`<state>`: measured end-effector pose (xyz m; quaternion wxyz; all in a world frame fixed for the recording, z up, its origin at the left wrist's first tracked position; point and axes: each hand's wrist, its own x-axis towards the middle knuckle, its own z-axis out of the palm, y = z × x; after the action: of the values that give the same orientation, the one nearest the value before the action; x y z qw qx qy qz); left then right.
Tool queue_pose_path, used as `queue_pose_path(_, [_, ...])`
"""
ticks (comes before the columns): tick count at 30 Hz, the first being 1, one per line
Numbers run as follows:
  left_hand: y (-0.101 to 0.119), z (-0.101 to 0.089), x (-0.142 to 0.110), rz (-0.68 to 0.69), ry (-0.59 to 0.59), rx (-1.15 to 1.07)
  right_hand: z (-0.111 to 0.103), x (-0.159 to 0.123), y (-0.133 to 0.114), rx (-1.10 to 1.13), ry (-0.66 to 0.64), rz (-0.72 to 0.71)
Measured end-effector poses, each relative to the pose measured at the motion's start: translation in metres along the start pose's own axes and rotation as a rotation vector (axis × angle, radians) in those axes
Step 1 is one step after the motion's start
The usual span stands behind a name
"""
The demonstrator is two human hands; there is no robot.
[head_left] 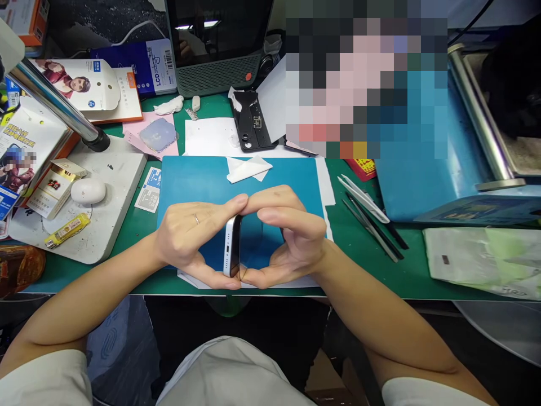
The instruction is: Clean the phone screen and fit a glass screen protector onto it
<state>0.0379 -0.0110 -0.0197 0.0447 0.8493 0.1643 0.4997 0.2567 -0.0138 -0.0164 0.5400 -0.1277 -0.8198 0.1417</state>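
Observation:
A phone [229,248] stands on its long edge above a blue mat [190,175], its bottom end with the charging port turned toward me. My left hand [186,237] grips it by both long edges, thumb below and index finger on top. Close against the phone's dark screen side is the edge of a thin clear sheet, which looks like a screen protector [240,245]. My right hand [296,242] curves around from the right, its fingertips closed at the sheet's upper and lower edges. How far the sheet touches the phone I cannot make out.
Tweezers [374,225] and a white pen-like tool [363,197] lie to the right. Folded white paper [249,168] and a black phone case [252,121] sit behind my hands. Left are a lamp post [54,96], an earbud case [88,192] and a yellow lighter [67,230].

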Motion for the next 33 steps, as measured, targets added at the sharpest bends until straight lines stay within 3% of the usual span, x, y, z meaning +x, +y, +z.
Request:
queue_pose_path(13, [-0.001,-0.001,-0.001,0.002,-0.006,-0.071,-0.002,0.002,0.0,-0.04,-0.018,0.002])
queue_pose_path(16, [-0.003,-0.004,-0.004,-0.041,-0.043,-0.112,-0.006,0.004,0.008,-0.041,0.046,-0.049])
queue_pose_path(19, [-0.008,-0.01,-0.006,-0.12,-0.062,-0.133,-0.018,0.005,0.022,-0.101,0.201,-0.057])
queue_pose_path(24, [-0.02,-0.017,-0.003,-0.195,-0.101,-0.131,-0.033,0.002,0.043,-0.362,0.482,0.183])
queue_pose_path(26, [-0.023,-0.019,-0.002,-0.263,-0.126,-0.171,-0.034,0.0,0.047,-0.394,0.525,0.28])
queue_pose_path(29, [-0.025,-0.021,-0.001,-0.341,-0.192,-0.259,-0.03,-0.005,0.048,-0.299,0.43,0.437])
queue_pose_path(33, [-0.024,-0.026,-0.001,-0.417,-0.342,-0.326,-0.018,-0.007,0.046,0.047,0.253,0.548])
